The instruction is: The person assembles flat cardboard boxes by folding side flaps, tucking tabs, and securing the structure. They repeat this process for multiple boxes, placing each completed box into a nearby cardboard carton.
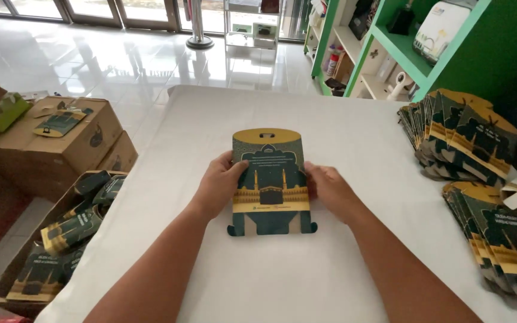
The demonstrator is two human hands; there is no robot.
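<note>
Both of my hands pinch the flat printed carton sleeve (270, 185) by its long edges: the left hand (221, 182) has its thumb on the printed face and its fingers curled at the left edge, and the right hand (329, 188) mirrors it at the right edge. I cannot see the fingertips under the card, so I only judge that they reach beneath it. The sleeve lies in the middle of the white table (354, 137), handle cut-out pointing away from me and its bottom tabs toward me.

I judge it to be light, thin paperboard, stiff along its creases but easy to bend or dent across the flat panels (a glossy print may also make it a little slippery). The side edges near the middle look like the safest place to hold it, away from the loose tabs at the bottom.

Stacks of matching flat sleeves (468, 131) fan out at the table's right edge, well apart from my hands. On the floor to the left, an open cardboard box (61, 239) holds more of them beside closed cartons (61, 149).
</note>
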